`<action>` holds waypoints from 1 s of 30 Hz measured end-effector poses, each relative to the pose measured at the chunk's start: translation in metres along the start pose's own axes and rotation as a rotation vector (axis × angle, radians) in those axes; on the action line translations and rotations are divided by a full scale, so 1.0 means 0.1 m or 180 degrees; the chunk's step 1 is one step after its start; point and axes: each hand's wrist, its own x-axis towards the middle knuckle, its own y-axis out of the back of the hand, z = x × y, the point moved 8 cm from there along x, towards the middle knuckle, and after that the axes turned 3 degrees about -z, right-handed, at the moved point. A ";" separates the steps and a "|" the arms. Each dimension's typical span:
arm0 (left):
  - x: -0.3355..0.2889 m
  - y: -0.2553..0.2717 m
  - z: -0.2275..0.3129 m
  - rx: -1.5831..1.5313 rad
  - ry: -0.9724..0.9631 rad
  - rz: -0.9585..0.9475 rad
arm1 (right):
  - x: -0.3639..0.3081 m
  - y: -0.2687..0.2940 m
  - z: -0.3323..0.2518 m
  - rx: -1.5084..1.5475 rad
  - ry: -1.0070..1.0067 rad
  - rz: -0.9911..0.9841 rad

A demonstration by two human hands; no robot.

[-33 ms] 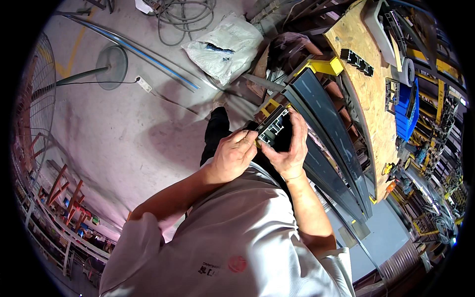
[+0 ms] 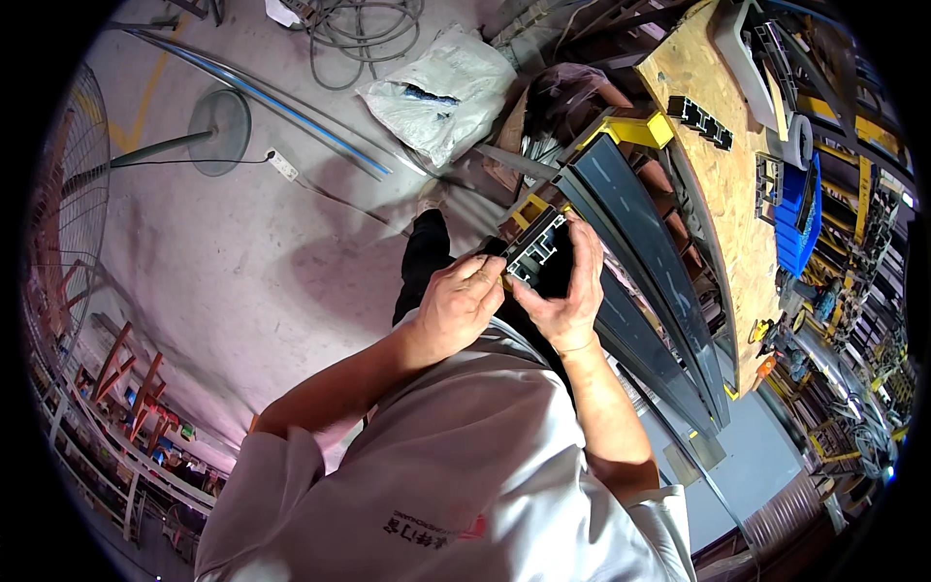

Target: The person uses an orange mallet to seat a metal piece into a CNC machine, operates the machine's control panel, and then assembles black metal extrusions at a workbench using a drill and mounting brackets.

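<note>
A short cut piece of dark aluminium profile (image 2: 536, 248), its pale hollow end section facing up, is held in front of my waist. My left hand (image 2: 460, 303) pinches its lower left end between thumb and fingers. At the other side my right hand (image 2: 566, 299) grips it, with the thumb at the near end and the fingers along the far end. Part of the piece is hidden behind the fingers. Just right of my hands, long dark profiles (image 2: 635, 247) lie side by side on a yellow-ended support (image 2: 642, 130).
To the right stands a chipboard-topped bench (image 2: 713, 189) bearing more short profile pieces (image 2: 700, 122); a blue bin (image 2: 797, 218) is beyond it. A white sack (image 2: 441, 92), coiled hose (image 2: 361, 34) and long thin bars (image 2: 262, 95) lie on the floor. A large fan (image 2: 82, 175) stands left.
The shirt front and my left upper arm have shifted slightly. Both hands keep the same hold on the profile piece.
</note>
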 end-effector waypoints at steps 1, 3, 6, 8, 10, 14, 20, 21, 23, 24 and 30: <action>0.00 0.00 0.00 -0.0007 0.0012 -0.0005 | 0.00 0.00 -0.01 -0.0010 0.0009 -0.0002; 0.00 0.00 0.00 -0.0024 0.0014 -0.0035 | 0.01 0.01 -0.01 -0.0010 0.0013 -0.0003; -0.01 -0.01 -0.01 -0.0010 -0.0015 -0.0021 | 0.00 0.00 0.00 -0.0003 0.0000 -0.0017; -0.01 -0.01 -0.01 0.0000 -0.0025 -0.0011 | 0.01 -0.01 0.01 0.0008 -0.0025 -0.0035; -0.01 0.00 0.00 -0.0003 -0.0014 -0.0021 | 0.01 0.00 0.00 0.0024 -0.0023 -0.0033; -0.03 -0.01 -0.01 0.0025 -0.0083 -0.0004 | 0.02 0.00 0.01 0.0021 -0.0001 -0.0043; -0.03 -0.01 -0.01 0.0036 -0.0145 0.0068 | 0.03 0.00 0.01 0.0045 -0.0041 -0.0042; -0.02 0.00 0.00 0.0025 -0.0116 0.0040 | 0.04 0.01 0.01 0.0041 -0.0034 -0.0039; -0.01 0.00 0.00 0.0032 -0.0117 0.0031 | 0.04 0.01 0.00 0.0031 -0.0018 -0.0032; -0.01 -0.01 0.00 0.0050 -0.0148 0.0050 | 0.04 0.02 0.00 0.0032 -0.0022 -0.0032; -0.03 -0.01 0.00 0.0041 -0.0190 0.0106 | 0.05 0.01 0.00 0.0062 -0.0022 -0.0028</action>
